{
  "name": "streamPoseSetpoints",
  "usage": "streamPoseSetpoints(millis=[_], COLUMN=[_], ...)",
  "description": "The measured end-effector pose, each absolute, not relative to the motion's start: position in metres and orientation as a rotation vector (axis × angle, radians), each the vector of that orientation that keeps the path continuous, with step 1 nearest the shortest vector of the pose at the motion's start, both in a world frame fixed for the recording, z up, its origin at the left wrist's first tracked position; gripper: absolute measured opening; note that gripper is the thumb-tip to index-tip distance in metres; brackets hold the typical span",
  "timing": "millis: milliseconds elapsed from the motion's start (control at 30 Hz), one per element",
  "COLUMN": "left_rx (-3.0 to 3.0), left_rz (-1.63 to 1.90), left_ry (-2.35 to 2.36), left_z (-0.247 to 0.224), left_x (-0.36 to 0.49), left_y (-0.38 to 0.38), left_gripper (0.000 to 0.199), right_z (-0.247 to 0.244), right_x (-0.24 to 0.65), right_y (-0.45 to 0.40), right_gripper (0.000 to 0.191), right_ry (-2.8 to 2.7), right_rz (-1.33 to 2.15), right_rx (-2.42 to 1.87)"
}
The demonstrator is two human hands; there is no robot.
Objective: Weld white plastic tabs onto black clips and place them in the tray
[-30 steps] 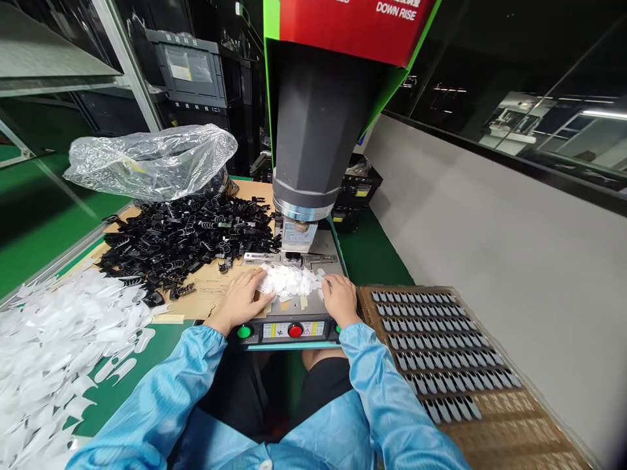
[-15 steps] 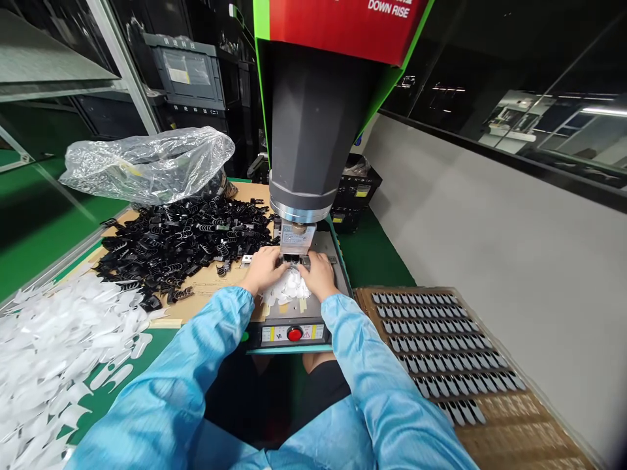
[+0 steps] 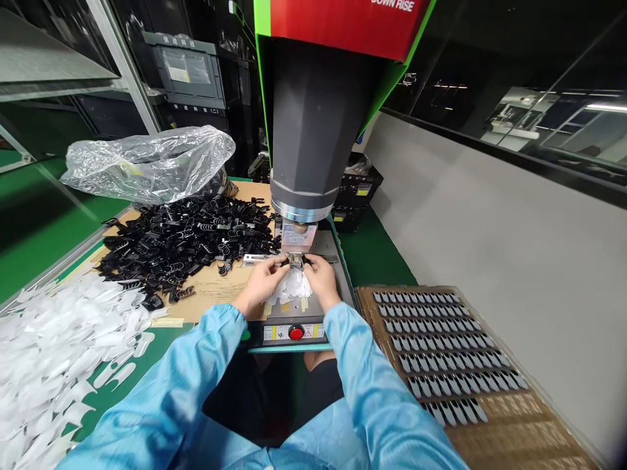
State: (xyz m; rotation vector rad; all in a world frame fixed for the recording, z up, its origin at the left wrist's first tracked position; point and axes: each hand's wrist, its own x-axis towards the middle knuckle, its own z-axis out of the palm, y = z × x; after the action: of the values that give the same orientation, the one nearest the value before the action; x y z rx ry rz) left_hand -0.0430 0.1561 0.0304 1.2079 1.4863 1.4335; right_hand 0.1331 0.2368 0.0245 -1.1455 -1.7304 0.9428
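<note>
Under the dark press head (image 3: 308, 130) is a small metal fixture (image 3: 294, 258) on the machine's grey base plate. My left hand (image 3: 264, 281) is at its left side, thumb and fingertips closed on a small black part (image 3: 285, 262). At the right side my right hand (image 3: 322, 277) has its fingertips closed on a small black part (image 3: 306, 260). Whether the two hands grip one part or two is too small to tell. White pieces (image 3: 294, 285) lie between the hands on the plate, behind the red button (image 3: 296, 333).
Black clips (image 3: 186, 235) are heaped on cardboard at left, beside a pile of white pieces (image 3: 73, 339). A clear plastic bag (image 3: 151, 163) lies behind them. At right stands a brown tray (image 3: 360, 307) with rows of grey parts (image 3: 445, 362).
Both hands have drawn slightly back from under the press head, and their fingertips have come together on dark parts. More of the fixture shows between them.
</note>
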Motion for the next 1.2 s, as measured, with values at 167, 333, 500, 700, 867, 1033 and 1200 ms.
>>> streamPoseSetpoints(millis=[167,333,500,700,867,1033,1200], left_rx=[0.855,0.749,0.755,0.772,0.774,0.709,0.479], left_rz=[1.512,1.521,1.504,1.483,1.476,1.495,1.366], left_ry=[1.215,1.092,1.055,1.052,1.034,1.048,0.829], left_z=[0.017,0.004,-0.004,0.000,0.003,0.005,0.012], left_x=[-0.008,0.019,0.028,0.029,0.029,0.028,0.022], left_y=[0.064,0.018,0.010,0.006,0.005,0.005,0.006], left_gripper=[0.054,0.048,0.043,0.041,0.040,0.037,0.041], right_z=[0.000,-0.005,-0.006,-0.005,-0.006,-0.001,0.012], right_x=[0.160,0.171,0.178,0.182,0.180,0.180,0.183], right_y=[0.137,0.072,0.058,0.055,0.053,0.050,0.047], right_gripper=[0.033,0.032,0.032,0.033,0.034,0.037,0.042], right_ry=[-1.452,-1.417,-1.450,-1.468,-1.448,-1.339,-1.200], right_rz=[1.305,1.393,1.357,1.333,1.350,1.394,1.517], right_rx=[-0.889,-0.882,-0.905,-0.906,-0.895,-0.898,-0.902])
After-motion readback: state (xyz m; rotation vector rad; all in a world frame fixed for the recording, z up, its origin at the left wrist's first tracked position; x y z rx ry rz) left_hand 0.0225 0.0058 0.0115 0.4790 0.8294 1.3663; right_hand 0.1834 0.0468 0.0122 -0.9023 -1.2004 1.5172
